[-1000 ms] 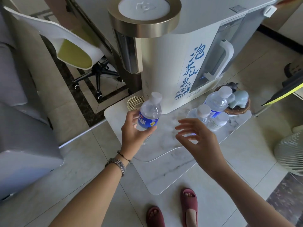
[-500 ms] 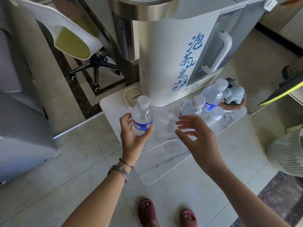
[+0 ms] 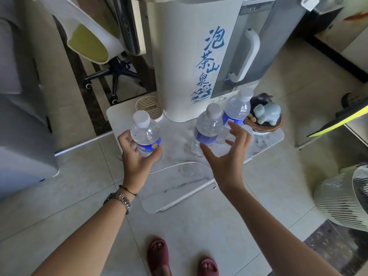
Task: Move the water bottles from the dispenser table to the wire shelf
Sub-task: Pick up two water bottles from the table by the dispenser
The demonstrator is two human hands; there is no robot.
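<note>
Partly hidden third bottle point(image 3: 251, 130) behind right hand point(image 3: 227, 156), left hand point(image 3: 137, 156) gripping bottle point(image 3: 146, 134)

Single head-worn wide-angle view, facing forward and down, close over the dispenser table point(image 3: 179, 140)

This looks like an office or a reception corner with a tea and water station. The landmark is a tall white water dispenser point(image 3: 191, 56) with blue Chinese brush lettering, standing on a low marble-patterned worktop point(image 3: 179, 176). Left of the dispenser a white swivel chair point(image 3: 89, 34) with a green seat rests on a black castor base. Just right of the dispenser's foot sits a small round dish of ceramic tea-pet figurines point(image 3: 264, 116). Further right and nearer the camera is a white floor fan point(image 3: 344, 198). The floor point(image 3: 199, 226) all round the dispenser is pale polished tile with dark inlaid bands.
</note>
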